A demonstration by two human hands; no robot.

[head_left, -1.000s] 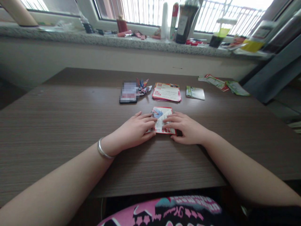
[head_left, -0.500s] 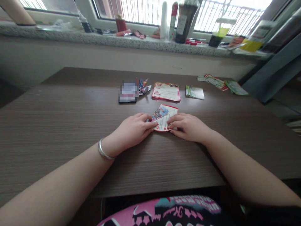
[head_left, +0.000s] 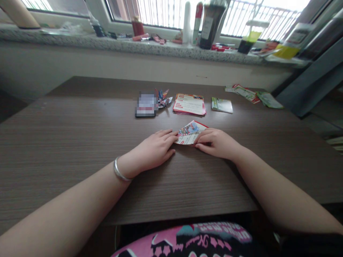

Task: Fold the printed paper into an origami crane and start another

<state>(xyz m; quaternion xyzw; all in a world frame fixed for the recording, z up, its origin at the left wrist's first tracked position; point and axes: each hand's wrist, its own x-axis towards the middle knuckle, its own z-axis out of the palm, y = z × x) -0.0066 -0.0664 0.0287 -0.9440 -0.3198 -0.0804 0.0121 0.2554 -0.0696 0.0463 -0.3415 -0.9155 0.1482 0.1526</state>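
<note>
A partly folded printed paper (head_left: pixel 189 132), with a colour picture and red-edged text, lies on the table between my hands. My left hand (head_left: pixel 158 148) rests flat, fingers stretched out, its fingertips touching the paper's left end. At the paper's right side, my right hand (head_left: pixel 215 142) pinches the edge between thumb and fingers. Just beyond the paper sits a stack of printed sheets (head_left: pixel 189 104). To its left are a folded paper piece (head_left: pixel 164 99) and a phone-like device (head_left: pixel 146 105) with a blurred screen.
A small stack of pale green cards (head_left: pixel 222 105) lies right of the sheets. Paper strips (head_left: pixel 246 93) and a green packet (head_left: pixel 269 100) are at the far right. Bottles and cups, including a dark bottle (head_left: pixel 211 26), line the granite windowsill (head_left: pixel 166 50) behind the table (head_left: pixel 80 117).
The paper has turned and shifted slightly right, showing less of its text. My left thumb has come off it and spread apart. My right fingers have closed on its edge.
</note>
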